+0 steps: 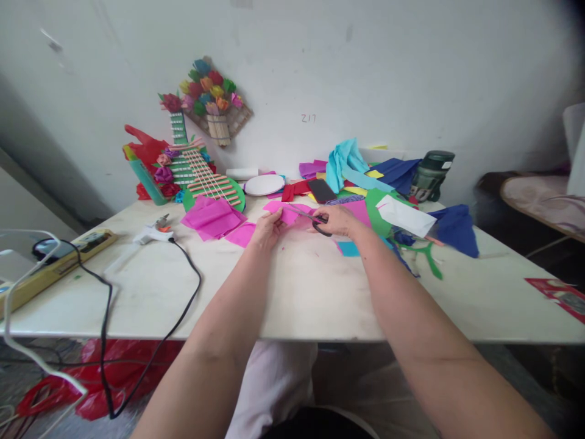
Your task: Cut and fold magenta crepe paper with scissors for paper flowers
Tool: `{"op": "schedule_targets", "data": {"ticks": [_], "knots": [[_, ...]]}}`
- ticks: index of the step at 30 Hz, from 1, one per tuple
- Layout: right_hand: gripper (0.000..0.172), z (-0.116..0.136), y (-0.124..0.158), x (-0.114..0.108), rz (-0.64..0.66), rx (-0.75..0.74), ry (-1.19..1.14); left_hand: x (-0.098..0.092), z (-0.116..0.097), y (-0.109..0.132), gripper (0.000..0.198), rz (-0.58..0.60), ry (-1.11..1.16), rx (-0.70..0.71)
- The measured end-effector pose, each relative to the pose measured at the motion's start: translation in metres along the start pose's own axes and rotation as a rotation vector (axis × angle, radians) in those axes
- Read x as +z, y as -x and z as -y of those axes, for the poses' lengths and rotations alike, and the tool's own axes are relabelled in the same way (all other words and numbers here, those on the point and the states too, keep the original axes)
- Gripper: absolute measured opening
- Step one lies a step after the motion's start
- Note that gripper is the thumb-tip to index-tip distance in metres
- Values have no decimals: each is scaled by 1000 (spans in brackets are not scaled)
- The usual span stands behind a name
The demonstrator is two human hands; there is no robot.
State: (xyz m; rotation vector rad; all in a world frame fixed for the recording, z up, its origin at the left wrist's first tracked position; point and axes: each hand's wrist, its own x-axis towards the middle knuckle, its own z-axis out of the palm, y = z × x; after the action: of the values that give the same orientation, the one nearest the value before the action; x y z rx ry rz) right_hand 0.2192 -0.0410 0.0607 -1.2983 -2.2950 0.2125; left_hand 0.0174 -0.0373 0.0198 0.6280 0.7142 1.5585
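In the middle of the table, my left hand (269, 227) pinches a piece of pink paper (284, 211) by its lower left side. My right hand (337, 221) grips a pair of scissors (322, 230) by the dark handles. The blades point left and lie across the pink paper; whether they are parted is too small to tell. Just left of my left hand is another pink piece, beside a larger folded pink sheet (214, 218). Further pink paper (357, 212) lies behind my right hand, and a small blue piece (349, 249) shows below my right wrist.
A hot glue gun (155, 233) with a black cord lies left, near a power strip (86, 250). A craft guitar (214, 190) leans at the back. A phone (322, 191), blue papers (457, 230), a white paper (406, 216) and a dark bottle (432, 175) occupy the right.
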Motion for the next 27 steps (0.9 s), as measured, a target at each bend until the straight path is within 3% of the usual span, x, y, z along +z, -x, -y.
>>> {"op": "schedule_targets", "data": {"ticks": [14, 27], "knots": [[38, 5, 0, -7, 36, 28, 142, 2, 0, 0, 4, -30, -19, -12], [26, -2, -1, -3, -8, 27, -7, -4, 2, -6, 4, -3, -58, -19]]}}
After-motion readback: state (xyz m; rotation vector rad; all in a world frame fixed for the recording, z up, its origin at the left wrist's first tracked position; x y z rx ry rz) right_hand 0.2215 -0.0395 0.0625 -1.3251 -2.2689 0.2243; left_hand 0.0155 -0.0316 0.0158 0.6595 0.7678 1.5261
